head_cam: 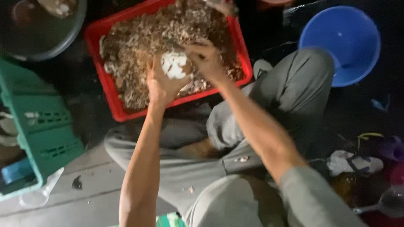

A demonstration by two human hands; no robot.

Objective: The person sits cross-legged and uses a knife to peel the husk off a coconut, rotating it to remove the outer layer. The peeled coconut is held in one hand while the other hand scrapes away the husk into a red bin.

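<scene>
Whitish rounded lump (174,66), held over a red crate (110,93) heaped with brownish peelings (168,29), partly blurred

Blue basin (343,38): round plastic, upper right, on the dark floor, well apart from the crate.
Green crate (40,126): slotted plastic, at the left edge, tilted; a blue thing shows inside its lower corner.
Dark bowl (40,27): round, top left, with pale scraps inside.
Sandal (353,163): white with dark straps, lower right, on the floor.
Ladle (385,202): clear, blurred, bottom right corner.
Floor boards (88,189): grey planks, lower left, with small dark and pale bits.
</scene>
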